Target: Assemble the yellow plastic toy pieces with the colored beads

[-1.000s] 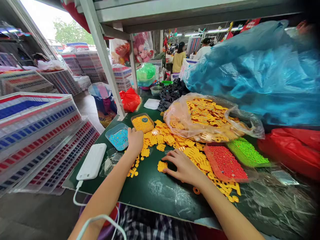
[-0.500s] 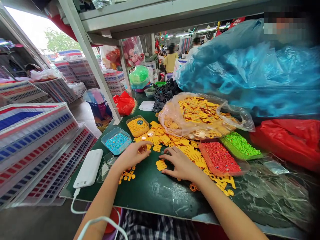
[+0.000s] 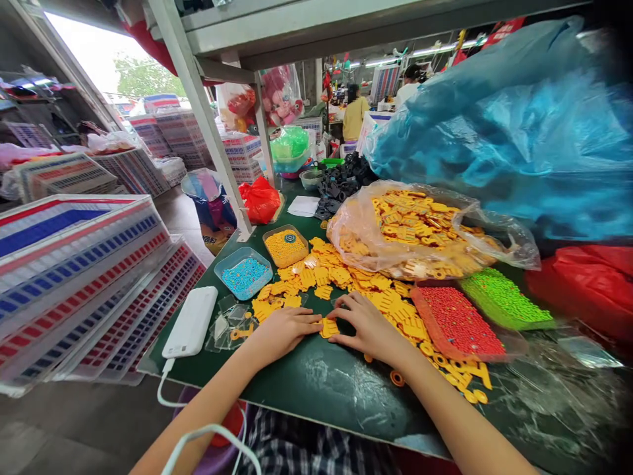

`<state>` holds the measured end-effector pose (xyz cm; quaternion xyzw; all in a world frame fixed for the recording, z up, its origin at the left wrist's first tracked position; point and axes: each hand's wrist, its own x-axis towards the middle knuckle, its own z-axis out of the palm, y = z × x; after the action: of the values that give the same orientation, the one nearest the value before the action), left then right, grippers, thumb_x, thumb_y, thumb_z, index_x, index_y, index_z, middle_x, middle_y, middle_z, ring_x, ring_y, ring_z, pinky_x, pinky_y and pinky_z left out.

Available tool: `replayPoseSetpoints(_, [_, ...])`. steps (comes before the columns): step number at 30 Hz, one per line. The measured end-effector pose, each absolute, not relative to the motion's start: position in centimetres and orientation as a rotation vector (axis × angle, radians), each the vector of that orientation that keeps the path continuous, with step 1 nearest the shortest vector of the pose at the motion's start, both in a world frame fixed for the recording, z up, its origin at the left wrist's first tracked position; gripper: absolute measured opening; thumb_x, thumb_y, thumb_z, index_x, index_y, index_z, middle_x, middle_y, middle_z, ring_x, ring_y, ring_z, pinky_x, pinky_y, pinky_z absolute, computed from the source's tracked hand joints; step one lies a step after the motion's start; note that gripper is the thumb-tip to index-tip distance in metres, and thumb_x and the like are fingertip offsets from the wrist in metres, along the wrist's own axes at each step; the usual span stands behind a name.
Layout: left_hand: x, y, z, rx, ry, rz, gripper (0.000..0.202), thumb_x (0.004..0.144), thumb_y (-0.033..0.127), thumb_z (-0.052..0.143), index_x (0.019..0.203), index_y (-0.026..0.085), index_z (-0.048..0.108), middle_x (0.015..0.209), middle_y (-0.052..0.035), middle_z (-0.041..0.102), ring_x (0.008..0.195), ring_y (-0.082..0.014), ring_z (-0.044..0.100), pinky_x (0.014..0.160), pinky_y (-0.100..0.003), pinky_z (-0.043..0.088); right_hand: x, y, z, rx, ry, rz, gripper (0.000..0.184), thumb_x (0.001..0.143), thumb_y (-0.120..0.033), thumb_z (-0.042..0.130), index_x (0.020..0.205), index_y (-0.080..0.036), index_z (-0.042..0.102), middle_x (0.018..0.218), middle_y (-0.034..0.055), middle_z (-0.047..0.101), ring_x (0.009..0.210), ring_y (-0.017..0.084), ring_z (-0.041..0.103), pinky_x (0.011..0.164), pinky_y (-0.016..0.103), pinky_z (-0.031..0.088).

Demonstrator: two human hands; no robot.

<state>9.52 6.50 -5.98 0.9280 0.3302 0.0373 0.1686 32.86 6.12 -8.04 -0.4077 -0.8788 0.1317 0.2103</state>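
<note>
1. Head view: the left hand [image 3: 283, 332] hovers or rests low over the table [image 3: 321, 386], which one I cannot tell; its fingers are stretched and close together, tips at a small yellow piece [image 3: 329, 328].
2. The right hand [image 3: 368, 324] arches opposite, thumb and forefinger spread apart in a curve, their tips beside the same piece; whether either hand pinches it, I cannot tell.
3. That piece sits between the two hands' fingertips.
4. Just beyond both hands spreads a heap of yellow pieces [image 3: 341, 272]; behind it, farther from the right hand, stands an open clear bag [image 3: 352, 227] with more.
5. Beyond the left hand are blue beads [image 3: 247, 277] and yellow beads [image 3: 285, 249]; to its left lies a white power bank [image 3: 190, 321].
6. Right of the right hand are red beads [image 3: 459, 320], then green beads [image 3: 509, 297].
7. Below the right wrist lies a yellow ring [image 3: 397, 378].
</note>
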Motion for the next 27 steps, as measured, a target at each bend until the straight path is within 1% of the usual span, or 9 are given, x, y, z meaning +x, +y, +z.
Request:
replayPoseSetpoints(3, [9.8,5.4,-5.8,2.753,0.93,0.036,0.049,0.089,0.01,0.046,0.136,0.019,0.054,0.142,-0.0056,0.053,0.131,-0.0256,0.049,0.11,-0.042,0.041,32.9,6.2,-8.5,-1.12,-2.449,0.343,0.031,0.079,-0.038,0.074,0.103,-0.021,0.066,0.106,0.0078,0.06,0.102,0.025,0.053,0.09,0.042,0.047])
replayPoseSetpoints(6, [10.6,4.2,-6.1,2.833,0.981,0.085,0.046,0.088,0.014,0.048,0.134,0.015,0.055,0.143,-0.0107,0.052,0.129,-0.0294,0.05,0.107,-0.045,0.042,32.8,6.3,-9.1,-1.108,-2.454,0.283,0.031,0.078,-0.039,0.075,0.1,-0.021,0.065,0.106,0.0077,0.061,0.1,0.025,0.053,0.088,0.042,0.048])
replayPoseSetpoints(10, [9.9,5.1,-5.4,2.789,1.072,0.289,0.04,0.092,0.022,0.047,0.131,0.024,0.057,0.134,-0.0061,0.061,0.12,-0.0229,0.057,0.102,-0.039,0.044,32.6,6.4,-9.7,-1.104,-2.439,0.145,0.03,0.076,-0.043,0.076,0.093,-0.021,0.066,0.105,0.0082,0.063,0.099,0.026,0.054,0.087,0.043,0.048])
replayPoseSetpoints(13, [6.9,8.2,-3.7,2.608,1.491,0.543,0.035,0.095,0.025,0.041,0.124,0.018,0.06,0.121,-0.0102,0.067,0.113,-0.0225,0.061,0.099,-0.038,0.045,32.3,6.5,-9.9,-1.101,-2.434,0.066,0.029,0.077,-0.045,0.075,0.093,-0.022,0.066,0.106,0.0083,0.063,0.101,0.027,0.055,0.088,0.045,0.047])
replayPoseSetpoints(14, [5.5,9.5,-3.0,2.392,1.809,0.668,0.033,0.095,0.028,0.042,0.119,0.019,0.063,0.118,-0.0074,0.069,0.109,-0.02,0.062,0.097,-0.033,0.046,32.2,6.5,-10.0,-1.097,-2.439,0.051,0.028,0.078,-0.045,0.073,0.093,-0.022,0.066,0.105,0.0083,0.063,0.101,0.027,0.056,0.088,0.045,0.047])
replayPoseSetpoints(16, [2.5,12.2,-1.8,2.223,2.053,0.715,0.039,0.097,0.027,0.034,0.124,0.016,0.059,0.116,-0.0099,0.069,0.102,-0.0205,0.064,0.092,-0.034,0.049,31.9,6.5,-10.0,-1.088,-2.445,0.024,0.026,0.081,-0.045,0.07,0.092,-0.022,0.065,0.104,0.0085,0.064,0.099,0.026,0.056,0.087,0.045,0.047])
replayPoseSetpoints(18, [-0.3,14.5,-1.1,2.142,2.151,0.643,0.037,0.094,0.025,0.038,0.12,0.015,0.062,0.107,-0.0096,0.072,0.095,-0.021,0.067,0.086,-0.033,0.052,31.7,6.5,-10.0,-1.075,-2.452,0.003,0.024,0.084,-0.045,0.066,0.091,-0.022,0.064,0.102,0.0088,0.064,0.098,0.026,0.056,0.085,0.045,0.047])
replayPoseSetpoints(22, [-3.5,17.5,-1.1,2.14,2.13,0.367,0.024,0.087,0.02,0.053,0.103,0.015,0.07,0.099,-0.0074,0.074,0.094,-0.0198,0.068,0.088,-0.029,0.052,31.4,6.4,-9.8,-1.044,-2.471,-0.03,0.025,0.086,-0.045,0.064,0.09,-0.021,0.064,0.1,0.0093,0.064,0.096,0.026,0.056,0.082,0.043,0.048])
replayPoseSetpoints(27, [-3.6,19.0,-2.6,2.186,2.023,0.049,0.021,0.092,0.03,0.06,0.104,0.012,0.065,0.106,-0.0076,0.068,0.097,-0.019,0.065,0.091,-0.041,0.053,31.3,6.3,-9.7,-1.047,-2.482,-0.042,0.026,0.085,-0.044,0.066,0.09,-0.019,0.063,0.099,0.0085,0.064,0.095,0.026,0.056,0.081,0.042,0.048])
